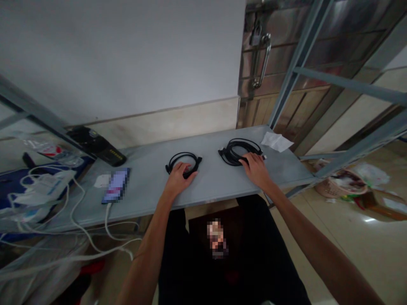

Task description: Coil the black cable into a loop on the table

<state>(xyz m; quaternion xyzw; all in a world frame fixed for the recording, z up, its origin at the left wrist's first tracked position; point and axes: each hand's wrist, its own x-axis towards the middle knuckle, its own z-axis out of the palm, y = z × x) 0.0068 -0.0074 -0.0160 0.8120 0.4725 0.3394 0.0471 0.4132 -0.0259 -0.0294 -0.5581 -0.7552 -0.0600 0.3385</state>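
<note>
A small coiled black cable (190,173) lies on the grey tabletop (212,182) before me. My left hand (177,181) is closed on its near side, thumb and fingers around the loop. To the right sits a thicker bundle of coiled black cables (231,155), with connector ends sticking out at both sides. The fingers of my right hand (257,170) rest closed on this bundle's near right edge; the fingertips are partly hidden against the dark cable. Both coils lie flat, apart from each other.
At left are a phone (117,185) with a white cable, a black bottle-like object (98,146), a white power strip (44,188) with tangled cords, and a plastic bottle (54,151). White paper (277,141) lies at right, near a metal frame post (294,67). A basket (340,184) stands on the floor.
</note>
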